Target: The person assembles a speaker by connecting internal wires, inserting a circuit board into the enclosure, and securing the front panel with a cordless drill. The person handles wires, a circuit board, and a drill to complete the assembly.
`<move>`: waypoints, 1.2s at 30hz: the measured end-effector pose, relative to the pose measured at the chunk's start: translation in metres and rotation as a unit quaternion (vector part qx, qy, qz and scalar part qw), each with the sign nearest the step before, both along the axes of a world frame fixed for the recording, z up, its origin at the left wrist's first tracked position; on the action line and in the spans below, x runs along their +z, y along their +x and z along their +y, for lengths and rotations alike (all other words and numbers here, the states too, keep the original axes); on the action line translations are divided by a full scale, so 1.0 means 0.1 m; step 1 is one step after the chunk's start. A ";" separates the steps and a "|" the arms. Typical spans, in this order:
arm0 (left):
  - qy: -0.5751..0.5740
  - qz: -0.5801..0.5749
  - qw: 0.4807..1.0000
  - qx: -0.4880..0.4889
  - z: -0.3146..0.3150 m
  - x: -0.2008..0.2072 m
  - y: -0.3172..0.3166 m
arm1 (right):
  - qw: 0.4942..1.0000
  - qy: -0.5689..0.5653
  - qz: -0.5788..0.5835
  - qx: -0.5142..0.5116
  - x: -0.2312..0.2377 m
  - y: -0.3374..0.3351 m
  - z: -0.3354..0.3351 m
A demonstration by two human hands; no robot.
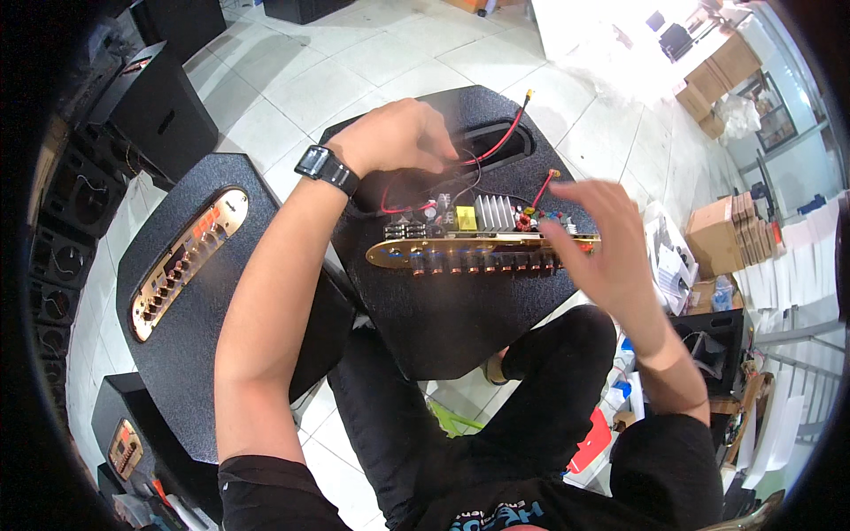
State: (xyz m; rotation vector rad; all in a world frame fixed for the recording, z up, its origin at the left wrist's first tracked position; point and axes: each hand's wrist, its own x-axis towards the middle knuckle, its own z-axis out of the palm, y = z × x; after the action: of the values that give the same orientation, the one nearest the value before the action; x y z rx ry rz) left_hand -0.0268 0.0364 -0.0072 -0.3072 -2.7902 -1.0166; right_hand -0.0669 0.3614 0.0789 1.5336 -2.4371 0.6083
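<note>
A black cabinet (425, 327) shaped like a speaker box lies in front of me, with an oblong slot near its far edge. On it stands an amplifier panel (381, 255) with a gold faceplate and a row of knobs. Its circuit board carries a silver heatsink (494, 213) and a yellow block (466, 219). My left hand (400, 134), below a black watch, reaches over the board, fingers bent and pinched on a red cable (507, 137) with a yellow connector. My right hand (605, 232) hovers slightly blurred at the panel's right end, thumb and fingers apart, holding nothing visible.
A second black cabinet (212, 327) with a gold knob panel (189, 265) stands close at the left. More black cabinets (155, 119) line the left side. Cardboard boxes (715, 232) and stacked white sheets are at the right. White floor tiles (381, 44) lie beyond.
</note>
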 end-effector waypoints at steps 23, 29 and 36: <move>-0.146 0.091 0.985 -0.035 0.47 -0.06 -0.10 | 0.979 -0.138 -0.042 0.145 -0.72 -0.83 0.48; -0.085 0.137 0.987 0.024 0.27 -0.08 -0.07 | 0.975 -0.148 -0.051 0.160 -0.71 -0.91 0.44; -0.145 0.145 0.978 0.037 0.13 -0.01 -0.03 | 0.976 -0.147 -0.054 0.150 -0.73 -0.92 0.44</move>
State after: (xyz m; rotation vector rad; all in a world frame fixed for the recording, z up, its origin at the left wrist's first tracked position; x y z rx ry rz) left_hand -0.0302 0.0496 -0.0086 -0.3522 -2.6508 -0.4973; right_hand -0.1591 0.4050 0.0060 1.7885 -2.0771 1.0786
